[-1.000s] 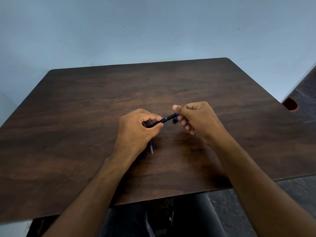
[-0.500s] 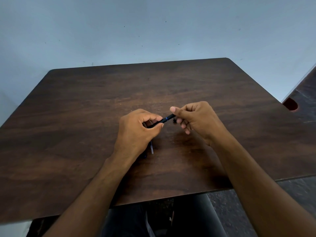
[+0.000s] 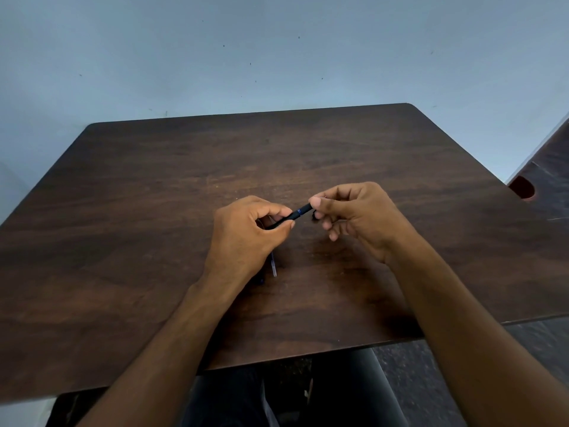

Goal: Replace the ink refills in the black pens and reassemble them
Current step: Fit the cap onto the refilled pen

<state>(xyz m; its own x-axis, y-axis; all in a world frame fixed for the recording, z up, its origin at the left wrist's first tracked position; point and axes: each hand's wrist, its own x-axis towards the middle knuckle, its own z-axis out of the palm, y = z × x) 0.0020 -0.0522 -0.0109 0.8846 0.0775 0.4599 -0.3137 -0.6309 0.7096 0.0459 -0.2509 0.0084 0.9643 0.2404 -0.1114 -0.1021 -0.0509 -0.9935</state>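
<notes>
Two hands point(image 3: 246, 238) point(image 3: 354, 217) on black pen point(image 3: 297, 213); refill point(image 3: 273, 268) below, on table point(image 3: 154, 211).

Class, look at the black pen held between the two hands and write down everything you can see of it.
The black pen is slim, dark and plastic-looking, with a narrow blue band near its middle. It is held above the wooden table, slanting up to the right. The left hand pinches its lower end and the right hand its upper end, hiding both tips.
</notes>
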